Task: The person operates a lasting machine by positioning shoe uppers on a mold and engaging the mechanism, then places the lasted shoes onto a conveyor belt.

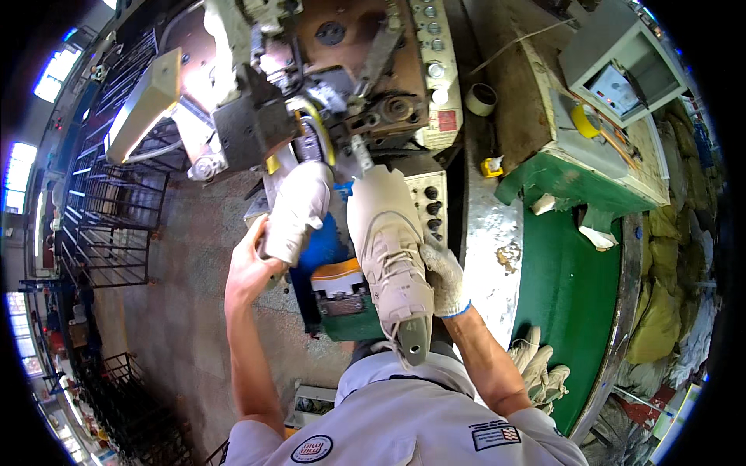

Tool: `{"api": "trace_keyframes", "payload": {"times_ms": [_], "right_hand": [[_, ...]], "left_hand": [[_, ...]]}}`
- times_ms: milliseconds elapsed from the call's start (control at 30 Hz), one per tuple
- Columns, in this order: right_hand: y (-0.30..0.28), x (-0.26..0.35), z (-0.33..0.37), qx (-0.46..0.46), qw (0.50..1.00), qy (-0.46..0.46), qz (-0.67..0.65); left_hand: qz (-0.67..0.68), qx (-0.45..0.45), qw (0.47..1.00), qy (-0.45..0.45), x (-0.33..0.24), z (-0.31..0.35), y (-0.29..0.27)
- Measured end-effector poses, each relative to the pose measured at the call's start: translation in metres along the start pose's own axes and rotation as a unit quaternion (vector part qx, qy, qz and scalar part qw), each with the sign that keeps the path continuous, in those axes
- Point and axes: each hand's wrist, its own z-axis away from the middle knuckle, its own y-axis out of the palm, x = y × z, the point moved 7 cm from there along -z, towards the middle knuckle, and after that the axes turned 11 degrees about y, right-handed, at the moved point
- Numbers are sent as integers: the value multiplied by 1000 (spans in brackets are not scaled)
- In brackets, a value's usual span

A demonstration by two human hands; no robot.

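In my bare left hand [252, 268] is a pale beige shoe [299, 206], gripped at its near end. Its far end reaches up to the metal head of a machine [299, 136], and I cannot tell whether they touch. My right hand [444, 278], in a white knit glove, is closed around the side of a second beige shoe upper [391, 256]. This one is laced loosely and stretched over a grey-green shoe last [413, 340], whose end shows close to my body. The fingers of my right hand are partly hidden behind the shoe.
A control panel with black knobs [434, 206] stands just beyond the right shoe. On the right runs a green belt [563, 287] carrying several beige shoes [538, 366]. A bench with a grey box [622, 66] and yellow tape roll [584, 121] lies beyond. Metal racks [116, 202] stand left.
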Motion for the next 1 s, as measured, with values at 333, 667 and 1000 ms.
{"api": "trace_keyframes", "payload": {"times_ms": [333,667,1000], "right_hand": [[52,-20,-110,-17,999,0,44],[62,-14,-184,-44,998,-32,-10],[42,-26,-201,-120,990,-68,-34]], "left_hand": [[227,-74,970,-36,14,-71,22],[256,-227,938,49,31,-103,4],[327,-74,935,-112,68,-88,69]]}}
